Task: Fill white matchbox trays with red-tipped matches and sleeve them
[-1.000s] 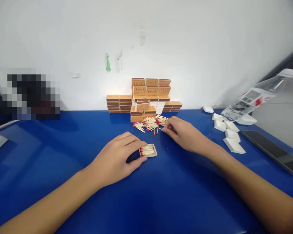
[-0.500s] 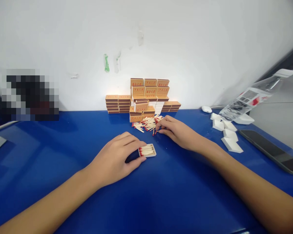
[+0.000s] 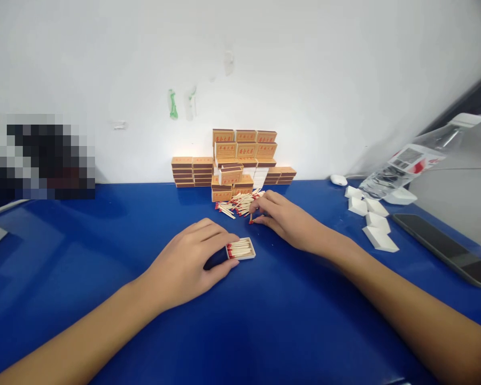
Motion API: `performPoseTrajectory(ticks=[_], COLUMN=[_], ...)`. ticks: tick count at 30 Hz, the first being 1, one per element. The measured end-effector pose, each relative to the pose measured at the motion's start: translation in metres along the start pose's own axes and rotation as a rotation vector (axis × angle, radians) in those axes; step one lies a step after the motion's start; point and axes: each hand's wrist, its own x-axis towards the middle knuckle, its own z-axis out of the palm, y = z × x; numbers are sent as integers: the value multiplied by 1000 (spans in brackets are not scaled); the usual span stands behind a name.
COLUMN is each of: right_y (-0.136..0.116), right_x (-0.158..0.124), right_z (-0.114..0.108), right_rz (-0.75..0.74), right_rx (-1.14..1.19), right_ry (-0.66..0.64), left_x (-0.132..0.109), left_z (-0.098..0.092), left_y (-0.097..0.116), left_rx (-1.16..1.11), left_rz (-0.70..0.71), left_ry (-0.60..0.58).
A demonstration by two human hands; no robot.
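Between its thumb and index finger, my left hand [image 3: 192,262] grips a small white matchbox tray [image 3: 246,256] lying on the blue table. Several red-headed matches [image 3: 240,247] lie side by side in the tray, heads to the left. My right hand [image 3: 286,216] is beyond the tray, at the right front of a loose match pile [image 3: 242,202]. Its thumb and index finger close around matches at the pile's edge; the fingers partly hide them. Behind the pile, orange-and-brown matchboxes [image 3: 246,151] are stacked against the wall.
Lower matchbox stacks [image 3: 192,172] flank the tall one. On the right, white folded pieces [image 3: 377,221], a tilted plastic bottle [image 3: 409,163], a phone [image 3: 444,248] and a small white case [image 3: 339,180] lie on the blue table [image 3: 264,331]. A pixelated dark object [image 3: 48,160] stands at left.
My right hand has shifted slightly left along the front of the pile, its fingertips now at matches there. The left hand still grips the tray in the same place.
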Motion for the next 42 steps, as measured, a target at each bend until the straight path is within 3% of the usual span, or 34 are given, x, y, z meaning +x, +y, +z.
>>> performPoseTrajectory(ticks=[5,18,25,29,33,42], right_y=[6,-1,-51,-73,-73,-63], right_x=[1,-6,-11,-13,-13,-15], right_z=[0,-10,-8,4,9,-2], right_rz=[-24,75,0,-72,-92,-62], right_rx=[-1,-27,52,-74,-143,-58], right_ry=[-15,-14,2,-16,4,-36], left_x=[0,-2,-2,-2,-3,0], left_z=[0,0,1,2,2,-1], left_y=[0,-1,1,1,0,3], left_rx=[0,8,26,17,18,-23], left_rz=[13,-6,-72,-79,-78,-5], left_ry=[4,-4,-21,-20,-25,-14])
